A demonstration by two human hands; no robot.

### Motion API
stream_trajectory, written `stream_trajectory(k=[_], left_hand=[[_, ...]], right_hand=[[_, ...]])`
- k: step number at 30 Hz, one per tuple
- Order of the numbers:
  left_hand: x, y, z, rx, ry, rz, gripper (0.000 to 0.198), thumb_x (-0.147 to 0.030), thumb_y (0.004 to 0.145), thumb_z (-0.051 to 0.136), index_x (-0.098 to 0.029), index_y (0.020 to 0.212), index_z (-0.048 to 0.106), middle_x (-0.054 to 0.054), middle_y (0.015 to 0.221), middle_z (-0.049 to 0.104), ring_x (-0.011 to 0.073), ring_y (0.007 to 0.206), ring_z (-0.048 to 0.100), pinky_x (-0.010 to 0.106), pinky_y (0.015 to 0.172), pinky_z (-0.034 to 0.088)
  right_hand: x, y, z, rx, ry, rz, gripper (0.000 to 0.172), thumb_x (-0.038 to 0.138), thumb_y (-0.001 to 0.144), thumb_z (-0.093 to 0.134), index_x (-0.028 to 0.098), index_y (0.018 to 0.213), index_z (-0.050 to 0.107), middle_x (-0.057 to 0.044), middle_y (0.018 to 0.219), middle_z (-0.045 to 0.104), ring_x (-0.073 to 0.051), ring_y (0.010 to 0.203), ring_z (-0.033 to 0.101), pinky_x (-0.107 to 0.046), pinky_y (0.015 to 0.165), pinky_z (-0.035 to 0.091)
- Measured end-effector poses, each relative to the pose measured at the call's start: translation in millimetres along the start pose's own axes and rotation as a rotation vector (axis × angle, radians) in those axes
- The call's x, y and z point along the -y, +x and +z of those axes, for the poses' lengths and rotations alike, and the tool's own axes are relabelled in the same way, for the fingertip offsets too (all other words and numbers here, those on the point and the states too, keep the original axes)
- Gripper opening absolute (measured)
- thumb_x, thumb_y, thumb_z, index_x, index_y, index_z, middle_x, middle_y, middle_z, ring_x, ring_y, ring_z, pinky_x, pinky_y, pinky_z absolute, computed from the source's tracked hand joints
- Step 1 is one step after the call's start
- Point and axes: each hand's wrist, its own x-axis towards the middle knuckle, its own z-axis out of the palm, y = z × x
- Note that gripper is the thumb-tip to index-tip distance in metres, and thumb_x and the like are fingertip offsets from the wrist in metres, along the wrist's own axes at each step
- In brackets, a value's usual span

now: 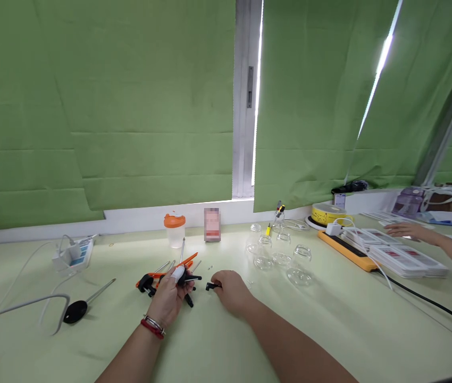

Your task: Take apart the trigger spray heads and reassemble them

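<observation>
My left hand (166, 300), with a red and silver bracelet at the wrist, is closed around a black-and-white plastic part (188, 278). A narrow black end of it points right. Just to the right, my right hand (232, 292) pinches a small black plastic piece (212, 286) just above or on the table; which, I cannot tell. The two pieces are apart. Behind and beside my left hand lies a pile of orange strips (188, 260), black plastic parts (145, 285) and thin metal rods, partly hidden by the hand. A few tiny clear bits (210, 267) lie beyond my hands.
Several clear glass vessels (264, 260) stand right of centre. An orange-lidded cup (175, 236) and a propped phone (212, 225) are at the back. Left lies a black disc with a rod (76, 312). An orange power strip (348, 251) and another person's arm (449, 247) are at right.
</observation>
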Motion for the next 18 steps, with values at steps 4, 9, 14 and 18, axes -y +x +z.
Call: stream_trajectory(k=[4,9,14,18], left_hand=[[3.0,0.5,-1.6,0.037,0.005,-0.033,0.020,-0.032,0.072,0.065,-0.017,0.084,0.058,-0.001,0.072,0.060,0.0104,0.056,0.058,0.024,0.054,0.046],[2.4,-1.2,0.0,0.068,0.037,-0.062,0.021,-0.034,0.074,0.064,-0.017,0.085,0.059,-0.001,0.073,0.060,0.0112,0.058,0.057,0.024,0.054,0.045],[2.3,-2.0,0.5,0.077,0.041,-0.066,0.025,-0.034,0.073,0.064,-0.016,0.087,0.058,0.000,0.073,0.059,0.0107,0.057,0.057,0.024,0.053,0.046],[1.7,-3.9,2.4,0.085,0.097,-0.080,0.027,-0.037,0.072,0.065,-0.016,0.086,0.057,0.000,0.075,0.059,0.0111,0.057,0.057,0.025,0.054,0.045]], right_hand=[[4.5,-1.3,-6.1,-0.043,0.092,-0.069,0.021,0.015,0.077,0.052,0.021,0.091,0.066,-0.002,0.091,0.066,-0.016,0.086,0.059,-0.024,0.074,0.041],[8.8,-3.4,-10.2,-0.062,0.157,-0.107,0.022,0.011,0.075,0.050,0.021,0.088,0.065,-0.003,0.090,0.064,-0.016,0.088,0.058,-0.025,0.077,0.042],[8.3,-4.3,-8.7,-0.090,0.205,-0.129,0.022,0.010,0.074,0.051,0.021,0.088,0.065,-0.002,0.090,0.063,-0.016,0.085,0.057,-0.025,0.076,0.042],[7.6,-4.6,-7.3,-0.099,0.199,-0.153,0.022,0.009,0.074,0.051,0.021,0.087,0.064,-0.002,0.090,0.062,-0.015,0.084,0.057,-0.025,0.076,0.042]])
